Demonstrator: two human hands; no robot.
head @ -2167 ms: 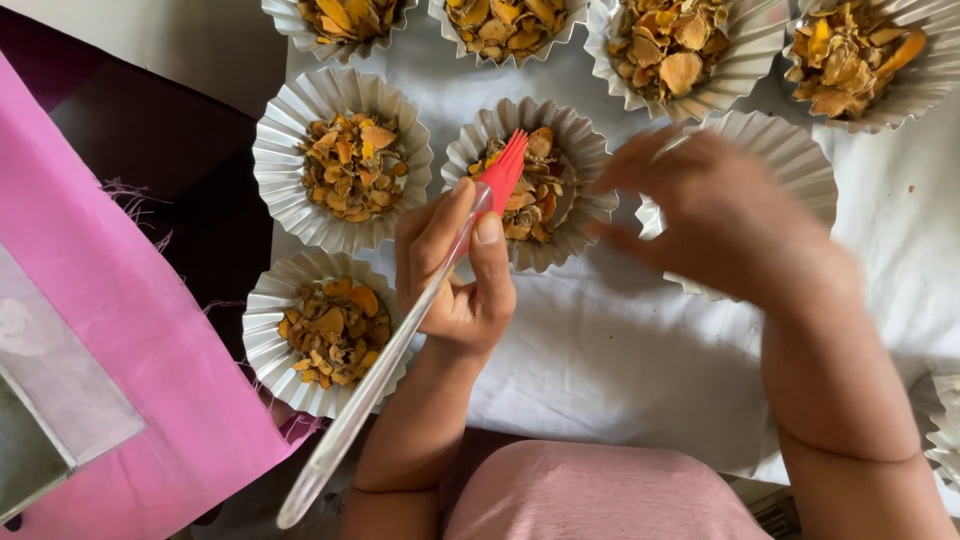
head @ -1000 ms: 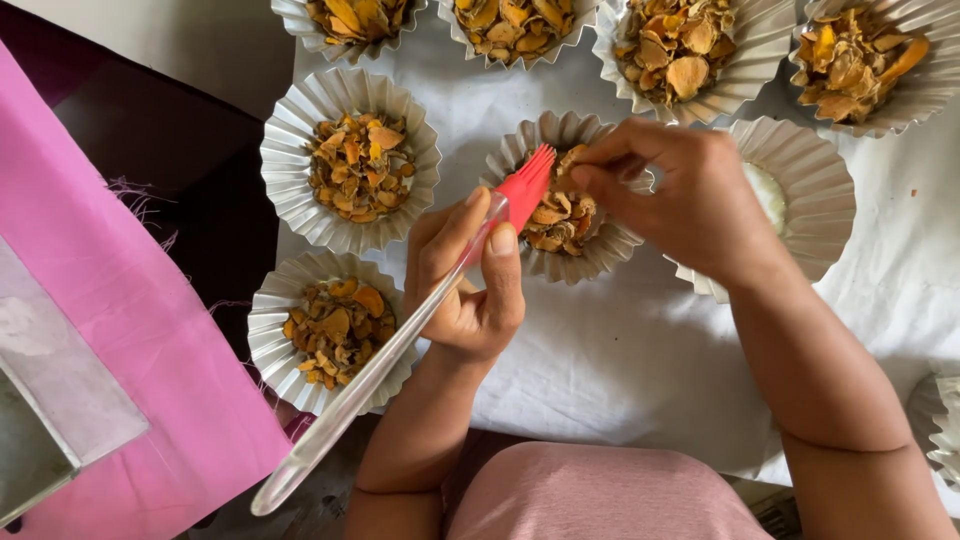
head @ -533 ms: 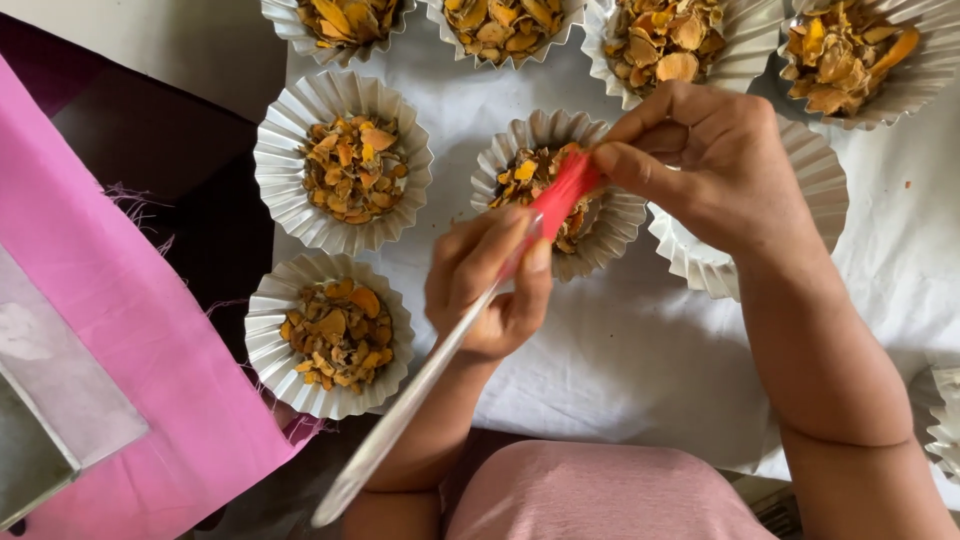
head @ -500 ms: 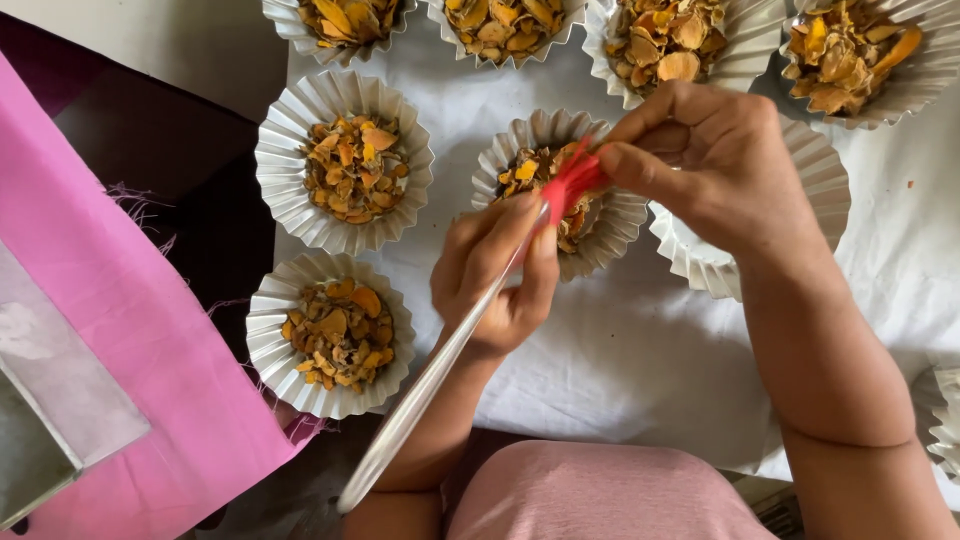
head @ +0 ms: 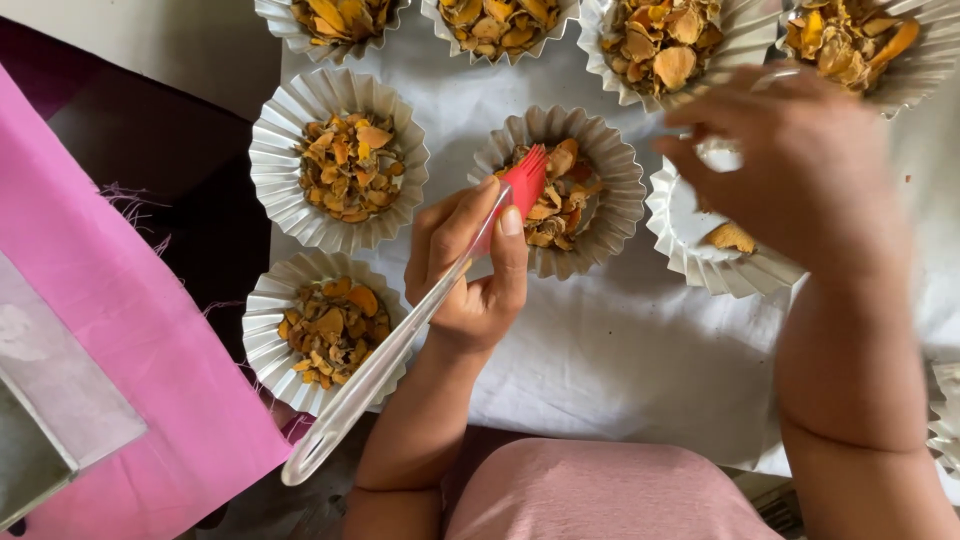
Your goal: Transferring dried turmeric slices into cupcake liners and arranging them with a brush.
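My left hand (head: 470,265) grips a brush with a clear handle (head: 355,395) and red bristles (head: 522,187). The bristles rest at the near-left rim of a fluted silver paper plate (head: 612,215) holding dried orange-yellow slices (head: 556,197). My right hand (head: 800,165) hovers, blurred, over a nearly empty fluted plate (head: 690,255) to the right, where one orange slice (head: 732,238) lies. Whether my right hand holds anything is hidden.
More fluted plates of dried slices sit on a white cloth (head: 610,350): two at left (head: 340,165) (head: 320,330) and several along the top (head: 500,20). A pink cloth (head: 130,340) and a grey flat object (head: 50,400) lie at left.
My right hand has moved from the middle plate rightward over the nearly empty plate. The brush stays at the middle plate, its bristles shifted to the near-left rim.
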